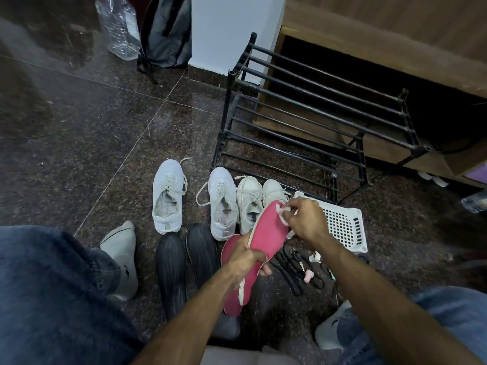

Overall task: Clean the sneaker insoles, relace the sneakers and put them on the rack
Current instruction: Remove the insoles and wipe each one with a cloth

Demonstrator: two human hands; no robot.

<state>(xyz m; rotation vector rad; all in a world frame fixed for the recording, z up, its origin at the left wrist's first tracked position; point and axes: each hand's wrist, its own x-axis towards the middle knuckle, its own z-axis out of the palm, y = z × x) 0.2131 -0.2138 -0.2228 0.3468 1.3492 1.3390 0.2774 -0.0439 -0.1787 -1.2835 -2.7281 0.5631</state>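
Observation:
My left hand (246, 255) grips a pink insole (268, 233) at its middle and holds it tilted up above the floor. My right hand (305, 219) pinches a small whitish wipe (283, 212) against the insole's upper end. A second pink insole (233, 299) lies on the floor under the first. Two black insoles (171, 270) lie side by side to the left. A pair of white sneakers (168, 196) and a smaller white pair (250, 201) stand on the floor ahead. The black metal rack (316, 114) stands behind them.
A white perforated basket (345, 225) sits right of my hands. Black laces and small items (297, 267) lie on the floor below it. A grey backpack (168, 32) and a plastic bottle (118, 25) lean at the back. My socked feet (123, 254) and jeans frame the bottom.

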